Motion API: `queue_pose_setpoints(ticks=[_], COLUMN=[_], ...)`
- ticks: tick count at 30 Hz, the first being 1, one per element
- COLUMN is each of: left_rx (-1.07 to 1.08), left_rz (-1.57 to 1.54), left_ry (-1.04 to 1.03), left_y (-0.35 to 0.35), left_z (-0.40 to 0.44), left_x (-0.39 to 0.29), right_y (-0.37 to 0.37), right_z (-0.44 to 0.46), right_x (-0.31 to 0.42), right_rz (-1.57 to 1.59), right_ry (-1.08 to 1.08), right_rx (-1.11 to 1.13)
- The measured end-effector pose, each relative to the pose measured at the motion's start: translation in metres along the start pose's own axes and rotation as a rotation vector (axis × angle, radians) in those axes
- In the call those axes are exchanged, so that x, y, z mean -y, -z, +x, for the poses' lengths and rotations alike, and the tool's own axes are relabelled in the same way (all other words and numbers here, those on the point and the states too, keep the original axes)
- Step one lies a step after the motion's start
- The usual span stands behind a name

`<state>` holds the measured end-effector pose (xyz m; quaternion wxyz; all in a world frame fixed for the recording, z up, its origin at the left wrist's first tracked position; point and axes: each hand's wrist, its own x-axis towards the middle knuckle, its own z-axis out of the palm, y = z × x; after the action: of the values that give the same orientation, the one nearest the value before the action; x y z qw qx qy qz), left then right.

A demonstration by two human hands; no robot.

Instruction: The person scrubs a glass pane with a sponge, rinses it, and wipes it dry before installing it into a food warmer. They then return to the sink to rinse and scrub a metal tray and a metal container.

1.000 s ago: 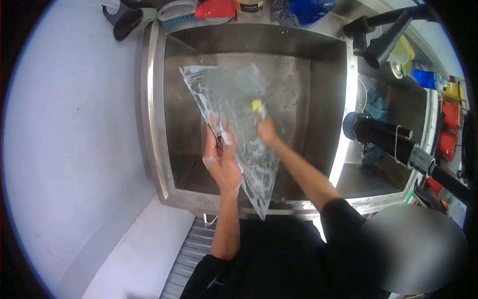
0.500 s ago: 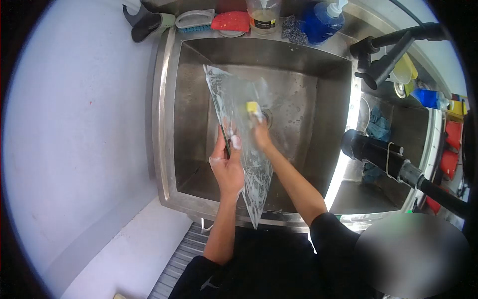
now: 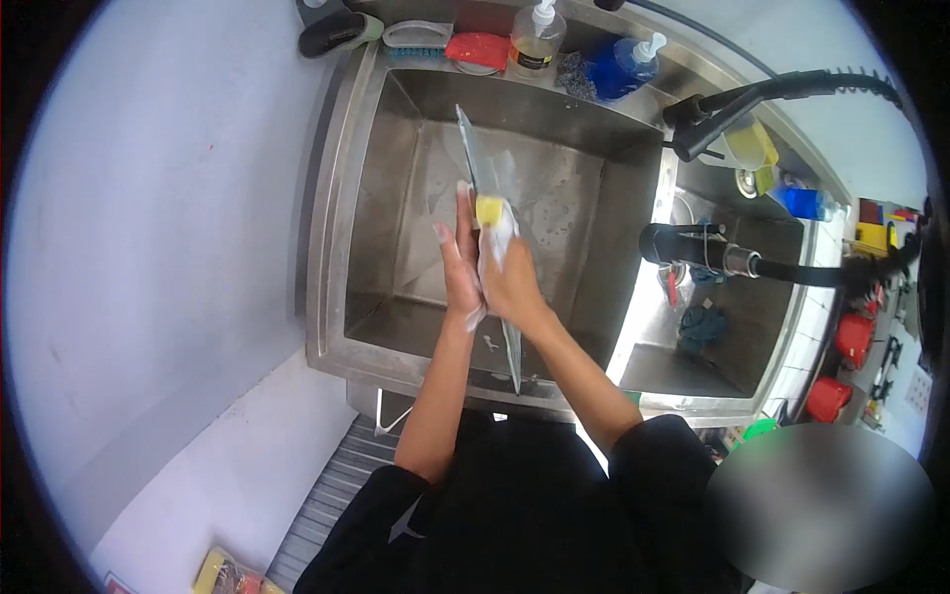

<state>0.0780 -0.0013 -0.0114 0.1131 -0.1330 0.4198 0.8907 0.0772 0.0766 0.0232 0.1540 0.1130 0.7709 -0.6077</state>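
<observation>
A thin glass-like pane (image 3: 469,144) with a soapy film stands nearly edge-on over the large steel sink (image 3: 341,233). My left hand (image 3: 461,267) is against its left side, thumb and fingers apart, supporting the pane at mid-length. On the right side, my right hand (image 3: 513,272) holds a yellow sponge (image 3: 489,211), with white suds over the fingers. The two hands are close together, and the lower part of the pane shows below them, near the sink's front rim. My right hand hides the pane's middle.
Behind the sink stand a brush (image 3: 418,37), a red sponge (image 3: 477,49), a clear pump bottle (image 3: 535,42) and a blue pump bottle (image 3: 625,69). A black tap (image 3: 693,243) reaches over the divider. Blue cloths (image 3: 702,327) lie in the right basin.
The pane has turned from showing its broad soapy face to nearly edge-on. My right hand with the sponge has come closer to my left hand. The camera view has shifted.
</observation>
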Motion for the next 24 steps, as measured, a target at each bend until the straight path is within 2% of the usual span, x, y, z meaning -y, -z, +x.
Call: queue_pose_setpoints(ticks=[2,3,4,6,8,10,12,13,14,16,17,20,21,22,24], left_rx=[0.024,0.049,0.076,0.14,0.11,0.103,0.089,0.083,0.082,0.116,0.125,0.441,0.579,0.614,1.093], left_rz=[-0.033,-0.055,-0.077,-0.128,-0.241,-0.241,-0.156,-0.066,-0.075,0.175,0.178,1.094,1.431,1.437,2.025], left_ry=[0.011,0.022,0.032,-0.013,0.054,0.061,0.093,-0.015,-0.022,-0.026,-0.023,-0.717,-0.728,-0.74,-0.673], left_y=[-0.004,-0.006,-0.008,-0.002,0.003,0.01,0.006,0.0,-0.003,-0.01,-0.012,-0.016,-0.018,-0.019,-0.02], left_z=[-0.001,-0.003,-0.002,0.003,0.006,0.01,0.011,0.011,0.011,0.017,0.02,0.049,0.053,0.057,0.061], left_x=[-0.002,-0.004,-0.004,0.001,0.004,0.011,0.013,0.01,0.005,-0.012,-0.022,-0.07,-0.084,-0.096,-0.115], right_y=[-0.007,-0.007,-0.005,0.0,0.001,-0.002,-0.002,-0.001,0.0,0.002,0.001,-0.003,-0.006,-0.006,-0.009], right_z=[-0.023,-0.04,-0.055,-0.083,-0.113,-0.136,-0.145,-0.144,-0.145,-0.122,-0.111,-0.078,-0.075,-0.064,-0.058], right_x=[-0.011,-0.015,-0.017,-0.02,-0.023,-0.027,-0.028,-0.029,-0.03,-0.03,-0.035,-0.016,-0.009,-0.013,-0.025], right_rz=[-0.284,-0.364,-0.373,-0.626,-0.66,-0.674,-0.73,-0.733,-0.733,-0.798,-0.842,-0.862,-0.844,-0.831,-0.936], right_ry=[0.517,0.417,0.416,0.507,0.467,0.328,0.341,0.313,0.279,0.299,0.32,0.34,0.324,0.318,0.378], right_rx=[-0.31,-0.242,-0.246,-0.17,-0.145,-0.108,-0.082,-0.08,-0.078,-0.092,-0.115,-0.16,-0.151,-0.184,0.103])
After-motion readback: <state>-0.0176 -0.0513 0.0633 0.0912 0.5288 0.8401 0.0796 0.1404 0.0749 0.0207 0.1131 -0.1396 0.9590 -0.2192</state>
